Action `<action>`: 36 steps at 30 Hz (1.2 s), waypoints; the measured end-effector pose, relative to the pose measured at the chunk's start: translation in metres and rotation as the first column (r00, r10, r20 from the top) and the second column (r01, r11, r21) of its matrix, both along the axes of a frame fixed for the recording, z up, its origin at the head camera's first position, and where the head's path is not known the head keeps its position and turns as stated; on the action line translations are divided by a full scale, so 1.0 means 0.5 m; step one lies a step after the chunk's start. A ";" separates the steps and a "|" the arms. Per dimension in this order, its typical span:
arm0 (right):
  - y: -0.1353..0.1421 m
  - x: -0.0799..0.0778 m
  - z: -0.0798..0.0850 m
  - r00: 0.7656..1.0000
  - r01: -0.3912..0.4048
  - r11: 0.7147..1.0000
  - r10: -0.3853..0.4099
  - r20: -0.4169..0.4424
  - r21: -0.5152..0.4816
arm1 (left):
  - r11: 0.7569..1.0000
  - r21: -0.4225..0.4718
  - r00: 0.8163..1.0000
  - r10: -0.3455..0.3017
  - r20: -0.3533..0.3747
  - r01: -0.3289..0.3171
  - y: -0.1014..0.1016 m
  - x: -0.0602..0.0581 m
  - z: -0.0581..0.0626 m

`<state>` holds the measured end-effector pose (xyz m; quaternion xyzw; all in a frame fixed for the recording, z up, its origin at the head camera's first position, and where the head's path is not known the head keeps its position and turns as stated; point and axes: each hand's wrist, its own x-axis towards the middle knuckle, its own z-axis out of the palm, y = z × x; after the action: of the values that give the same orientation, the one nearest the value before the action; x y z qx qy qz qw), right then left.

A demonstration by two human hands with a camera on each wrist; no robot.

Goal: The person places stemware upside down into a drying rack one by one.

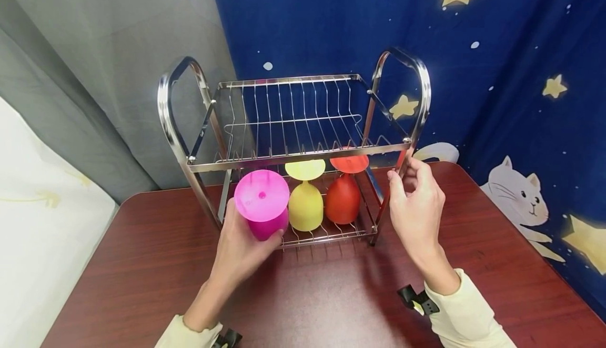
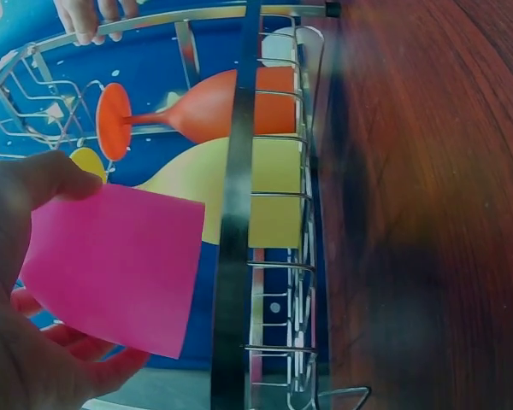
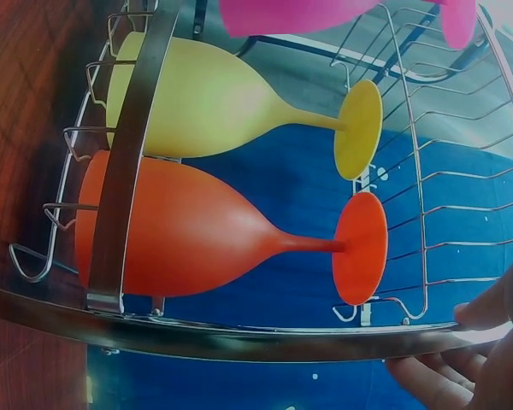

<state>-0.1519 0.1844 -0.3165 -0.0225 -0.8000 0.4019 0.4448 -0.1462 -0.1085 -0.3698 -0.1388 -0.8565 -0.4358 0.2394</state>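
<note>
A pink plastic goblet, upside down with its foot up, is gripped round the bowl by my left hand at the front left of the metal dish rack. In the left wrist view the goblet's rim is slightly above the lower shelf. Beside it, a yellow goblet and a red goblet stand inverted on that shelf, under the upper tier. My right hand pinches the rack's front right post between thumb and fingers.
The two-tier rack stands on a reddish-brown wooden table. Its upper shelf has wire slots and a curved handle at each end. A blue curtain with stars and a grey curtain hang behind.
</note>
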 end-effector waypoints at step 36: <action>0.000 0.001 -0.004 1.000 0.001 1.000 -0.001 0.009 -0.009 | 0.963 -0.118 0.932 0.265 0.248 -0.243 0.033 -0.035 -0.011</action>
<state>-0.1515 0.1845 -0.3183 -0.0265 -0.8002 0.4051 0.4415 -0.1638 -0.0922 -0.3755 0.0218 -0.9090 -0.3787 0.1724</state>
